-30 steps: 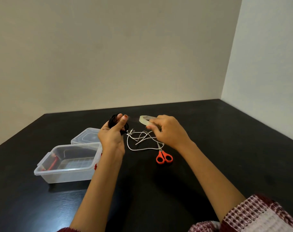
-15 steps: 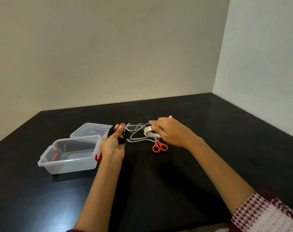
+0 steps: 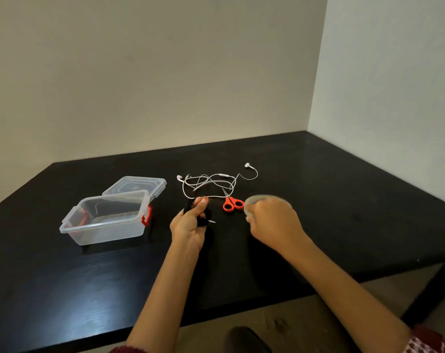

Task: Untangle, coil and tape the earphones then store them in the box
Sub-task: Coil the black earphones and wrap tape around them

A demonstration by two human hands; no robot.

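Earphones, black, coiled: pinched by thumb and fingers of the closed left hand at frame centre, plug tip protruding right; coil made, taping judged pending. Tape roll: half a second earlier at the white earphones, now lifted in the closed right hand right of the scissors. White set lay tangled on the table, now uncovered; box stood open at centre left, beside its lid.
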